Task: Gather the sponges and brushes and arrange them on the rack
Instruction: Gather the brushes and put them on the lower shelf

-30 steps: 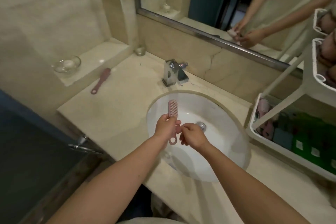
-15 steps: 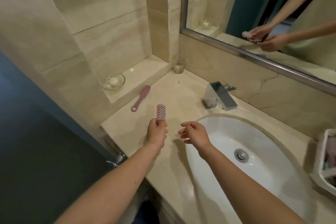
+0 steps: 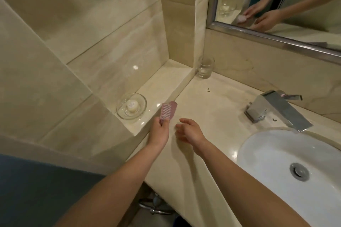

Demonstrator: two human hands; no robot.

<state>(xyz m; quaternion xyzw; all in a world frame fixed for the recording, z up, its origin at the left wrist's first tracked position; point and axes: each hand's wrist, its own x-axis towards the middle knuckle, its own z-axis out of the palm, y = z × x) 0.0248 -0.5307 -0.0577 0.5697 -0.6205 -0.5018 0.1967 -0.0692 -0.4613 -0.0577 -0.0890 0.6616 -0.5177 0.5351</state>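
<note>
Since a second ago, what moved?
The left hand carried its pink brush from over the sink leftward to the ledge beside the glass soap dish. The right hand let go and hangs open. The second brush on the counter is hidden now.

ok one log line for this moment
left hand: holding pink brush | right hand: open, empty | over counter

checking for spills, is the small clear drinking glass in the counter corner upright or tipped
Upright. The small clear drinking glass stands on its base in the beige counter corner, open rim facing up.
</note>
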